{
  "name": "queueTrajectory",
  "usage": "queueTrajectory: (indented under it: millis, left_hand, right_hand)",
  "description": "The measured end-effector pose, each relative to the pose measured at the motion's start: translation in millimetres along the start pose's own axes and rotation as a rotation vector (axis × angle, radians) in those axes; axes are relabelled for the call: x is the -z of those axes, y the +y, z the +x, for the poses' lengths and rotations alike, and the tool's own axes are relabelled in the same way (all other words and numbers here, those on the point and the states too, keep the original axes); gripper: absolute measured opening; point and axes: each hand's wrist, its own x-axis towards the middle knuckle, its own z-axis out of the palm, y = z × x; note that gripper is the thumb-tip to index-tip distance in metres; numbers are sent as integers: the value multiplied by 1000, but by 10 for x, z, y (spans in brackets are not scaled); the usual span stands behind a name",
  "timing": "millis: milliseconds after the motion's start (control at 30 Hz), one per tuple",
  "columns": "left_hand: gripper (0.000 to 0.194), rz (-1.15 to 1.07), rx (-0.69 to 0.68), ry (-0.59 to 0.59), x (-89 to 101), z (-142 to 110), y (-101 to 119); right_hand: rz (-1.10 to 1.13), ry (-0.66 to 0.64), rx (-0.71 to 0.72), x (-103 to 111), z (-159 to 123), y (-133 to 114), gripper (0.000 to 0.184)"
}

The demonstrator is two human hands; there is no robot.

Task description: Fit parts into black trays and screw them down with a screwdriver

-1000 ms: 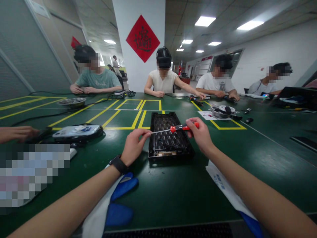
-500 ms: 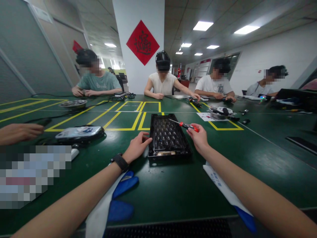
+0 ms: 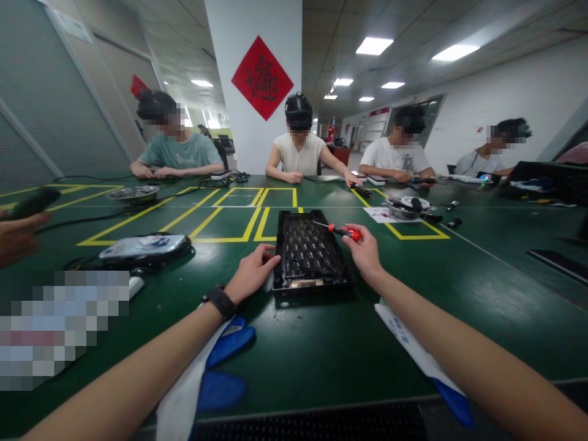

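Observation:
A black rectangular case [image 3: 310, 254], apparently a device housing with rows of light metal pieces inside, lies in front of me. My left hand [image 3: 255, 269] is beside its left edge, fingers extended and fingertips touching the rim; a dark watch [image 3: 219, 301] is on that wrist. In my right hand [image 3: 365, 252] is a screwdriver [image 3: 342, 231] with a red and black handle, closed between thumb and fingers. Its thin shaft points left over the upper part of the case. Whether the tip touches anything inside, I cannot tell.
Blue-and-white gloves [image 3: 225, 389] lie under my left forearm, with another [image 3: 408, 343] under my right. Left are a printed, light-coloured device [image 3: 147, 248] and a co-worker's hand [image 3: 18, 236]. Metal bowls [image 3: 133, 195] [image 3: 407, 208] stand further off. Several people sit opposite.
My hands, the case and the screwdriver keep nearly the same pose. At left, the co-worker's hand has drawn back leftward and raised a dark object. The person opposite now has a hand on a dark tool.

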Motion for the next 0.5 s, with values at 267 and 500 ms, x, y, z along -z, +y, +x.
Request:
queueTrajectory:
  millis: [267, 500]
  left_hand:
    - [41, -21, 1, 14, 9, -11, 18]
    - [40, -27, 4, 12, 16, -26, 26]
  right_hand:
    - [-46, -34, 75, 2, 7, -37, 31]
    - [-49, -31, 123, -6, -5, -109, 31]
